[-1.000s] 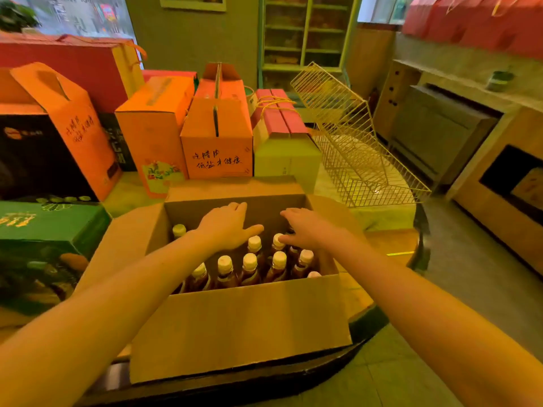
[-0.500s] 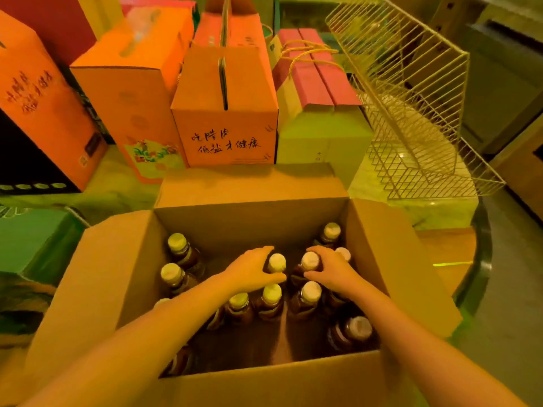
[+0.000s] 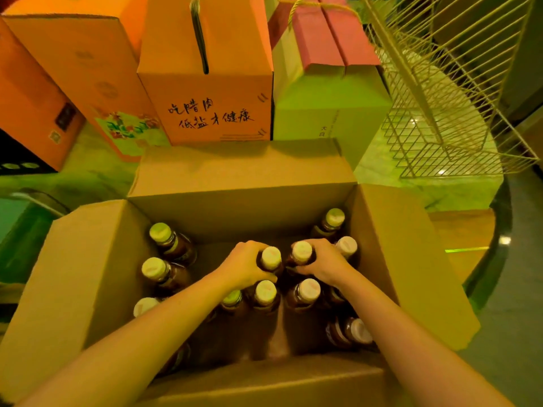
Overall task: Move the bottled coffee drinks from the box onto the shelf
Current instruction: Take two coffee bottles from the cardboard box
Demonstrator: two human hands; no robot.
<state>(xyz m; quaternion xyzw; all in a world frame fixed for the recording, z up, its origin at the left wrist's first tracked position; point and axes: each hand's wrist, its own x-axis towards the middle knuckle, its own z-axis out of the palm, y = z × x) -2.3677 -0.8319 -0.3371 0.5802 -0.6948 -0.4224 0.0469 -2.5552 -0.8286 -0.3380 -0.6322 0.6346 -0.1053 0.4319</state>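
- Hands both reach into the open cardboard box [image 3: 88,259]: our left hand [image 3: 246,265] grips the left bottle [image 3: 271,257] by its neck, and our right hand [image 3: 321,265] grips the right bottle [image 3: 302,251] beside it.
- Grasping step, we judge; next, lift both straight up, clear of the neighbouring bottles [image 3: 266,292], toward the wire shelf [image 3: 440,113].
- Shadow hides the box floor; we cannot read any label.

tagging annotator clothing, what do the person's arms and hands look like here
The left forearm and right forearm are bare, with no sleeve in view. The left grip and right grip wear no gloves; no watch, bracelet or ring shows.
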